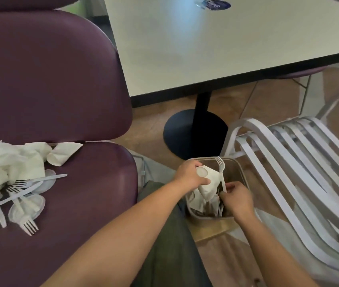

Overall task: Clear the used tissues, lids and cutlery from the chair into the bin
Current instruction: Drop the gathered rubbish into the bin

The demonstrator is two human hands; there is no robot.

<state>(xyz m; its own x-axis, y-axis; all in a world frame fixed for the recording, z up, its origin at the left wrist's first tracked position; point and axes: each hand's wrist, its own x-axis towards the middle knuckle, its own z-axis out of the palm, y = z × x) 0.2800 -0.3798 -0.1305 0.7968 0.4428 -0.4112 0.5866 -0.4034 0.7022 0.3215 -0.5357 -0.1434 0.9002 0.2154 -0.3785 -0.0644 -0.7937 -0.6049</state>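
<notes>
Both hands reach over the bin [244, 179] on the floor: left hand [189, 174] grips a tissue [209, 188] and lid [264, 172], right hand [238, 200] pinches a white fork [220, 169]. More tissues [13, 160], lids [27, 208] and cutlery [29, 185] lie along the purple chair [85, 193] seat's left edge.

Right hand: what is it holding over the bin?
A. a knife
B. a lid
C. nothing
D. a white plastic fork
D: the right hand pinches the handle of a white plastic fork, tines up, above the bin.
</notes>
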